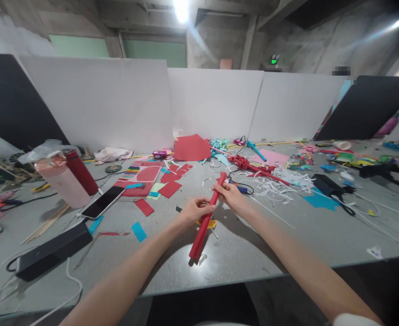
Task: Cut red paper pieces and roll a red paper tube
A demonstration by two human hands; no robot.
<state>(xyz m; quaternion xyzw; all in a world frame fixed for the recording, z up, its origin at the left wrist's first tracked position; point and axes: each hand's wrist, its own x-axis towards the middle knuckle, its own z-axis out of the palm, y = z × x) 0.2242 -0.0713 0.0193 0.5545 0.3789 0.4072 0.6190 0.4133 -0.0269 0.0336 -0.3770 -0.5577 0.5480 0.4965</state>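
A long roll of red paper (204, 226) slants over the front of the table, and both my hands are on it. Its near end shows what looks like two tubes side by side. My left hand (197, 210) grips the roll around its middle, thumb on top. Closer to the far end, the fingers of my right hand (228, 192) pinch it. Beneath the roll, partly hidden, lies a yellow-orange tool (212, 224), perhaps scissors or a cutter. Past my right hand there is a small blue-handled tool (243, 189).
Red paper pieces (170, 189), a phone (103, 202), a pink bottle (62, 181) and a black power strip (54, 251) lie or stand to the left. White paper shreds (274, 185) and a red paper-wrapped stick (267, 173) are on the right. White boards (216, 104) close off the back.
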